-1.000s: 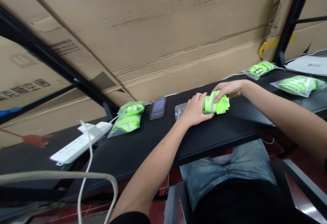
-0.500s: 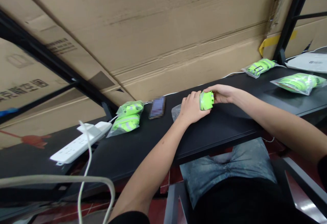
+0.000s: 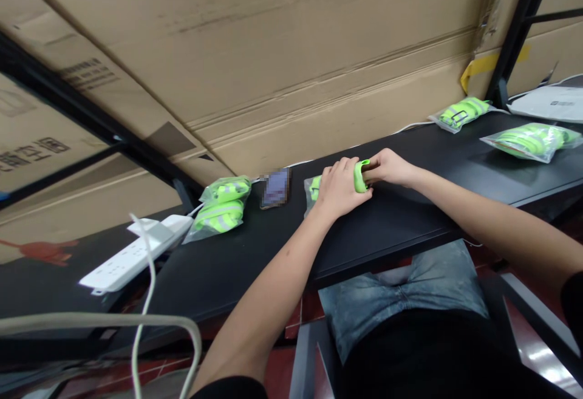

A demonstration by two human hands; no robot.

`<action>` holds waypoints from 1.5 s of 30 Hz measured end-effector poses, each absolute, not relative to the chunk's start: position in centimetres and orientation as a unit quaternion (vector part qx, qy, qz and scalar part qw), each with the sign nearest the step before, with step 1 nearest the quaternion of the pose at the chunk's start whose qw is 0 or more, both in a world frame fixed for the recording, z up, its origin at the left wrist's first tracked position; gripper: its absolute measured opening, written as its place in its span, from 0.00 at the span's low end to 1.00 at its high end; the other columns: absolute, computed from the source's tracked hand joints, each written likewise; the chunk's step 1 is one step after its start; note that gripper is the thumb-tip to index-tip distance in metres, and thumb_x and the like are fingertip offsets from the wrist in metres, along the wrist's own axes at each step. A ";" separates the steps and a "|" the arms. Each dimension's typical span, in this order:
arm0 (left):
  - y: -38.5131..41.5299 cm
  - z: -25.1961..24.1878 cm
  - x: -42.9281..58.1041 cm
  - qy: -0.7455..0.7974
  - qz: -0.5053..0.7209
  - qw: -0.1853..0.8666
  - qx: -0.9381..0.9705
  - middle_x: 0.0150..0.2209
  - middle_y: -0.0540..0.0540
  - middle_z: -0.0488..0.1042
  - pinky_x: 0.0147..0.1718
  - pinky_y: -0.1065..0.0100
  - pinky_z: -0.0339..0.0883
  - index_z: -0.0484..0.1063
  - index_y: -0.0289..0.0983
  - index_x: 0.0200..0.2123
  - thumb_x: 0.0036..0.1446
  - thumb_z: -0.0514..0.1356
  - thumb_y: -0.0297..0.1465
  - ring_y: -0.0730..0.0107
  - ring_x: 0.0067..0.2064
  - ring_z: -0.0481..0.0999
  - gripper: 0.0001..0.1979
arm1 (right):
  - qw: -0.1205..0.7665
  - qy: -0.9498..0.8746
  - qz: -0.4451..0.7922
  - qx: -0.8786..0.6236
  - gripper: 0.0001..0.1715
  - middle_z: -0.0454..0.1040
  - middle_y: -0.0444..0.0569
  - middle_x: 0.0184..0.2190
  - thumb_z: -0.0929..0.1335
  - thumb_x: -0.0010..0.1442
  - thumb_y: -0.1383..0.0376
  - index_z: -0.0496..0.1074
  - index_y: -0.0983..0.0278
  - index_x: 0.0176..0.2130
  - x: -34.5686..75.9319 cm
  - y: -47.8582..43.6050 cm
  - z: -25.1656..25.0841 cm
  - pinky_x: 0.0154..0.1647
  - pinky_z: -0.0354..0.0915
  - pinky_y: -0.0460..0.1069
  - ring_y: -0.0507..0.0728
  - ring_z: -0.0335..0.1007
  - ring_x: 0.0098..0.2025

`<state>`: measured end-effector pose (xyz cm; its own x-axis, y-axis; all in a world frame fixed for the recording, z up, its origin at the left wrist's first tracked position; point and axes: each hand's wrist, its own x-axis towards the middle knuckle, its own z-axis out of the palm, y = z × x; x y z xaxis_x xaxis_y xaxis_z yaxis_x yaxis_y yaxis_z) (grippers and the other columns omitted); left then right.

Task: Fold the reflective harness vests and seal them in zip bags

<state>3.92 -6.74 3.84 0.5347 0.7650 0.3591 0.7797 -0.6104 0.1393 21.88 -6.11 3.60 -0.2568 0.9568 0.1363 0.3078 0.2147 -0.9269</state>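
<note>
My left hand (image 3: 339, 187) is closed around a clear plastic bag (image 3: 308, 209) with a neon-yellow reflective strap (image 3: 359, 179) in it. Part of the strap shows through the bag's left end, and a loop of it sticks out past my left thumb. My right hand (image 3: 389, 168) has its fingers pressed together into that loop at the right end. Its fingertips are hidden inside the fabric. Both hands rest low over the black table (image 3: 392, 229).
A phone (image 3: 276, 187) and a bagged neon strap (image 3: 223, 204) lie to the left, beside a white power strip (image 3: 136, 253). Two more bagged straps (image 3: 462, 113) and a white packet (image 3: 546, 104) sit at the right. Cardboard (image 3: 319, 53) stands behind; a cable (image 3: 148, 289) hangs in front.
My right fingers have moved into the end of the strap, which now forms an open loop. More neon fabric shows in the bag left of my left hand. The view has shifted slightly.
</note>
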 end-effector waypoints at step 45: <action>-6.2 3.1 3.9 -0.258 -0.205 -0.021 -0.944 0.57 0.35 0.72 0.57 0.51 0.65 0.63 0.33 0.59 0.49 0.66 0.37 0.48 0.58 0.72 0.35 | 0.364 -0.796 0.054 -0.480 0.07 0.77 0.45 0.30 0.71 0.52 0.67 0.74 0.63 0.36 23.4 -4.9 2.1 0.33 0.59 0.48 0.54 0.70 0.31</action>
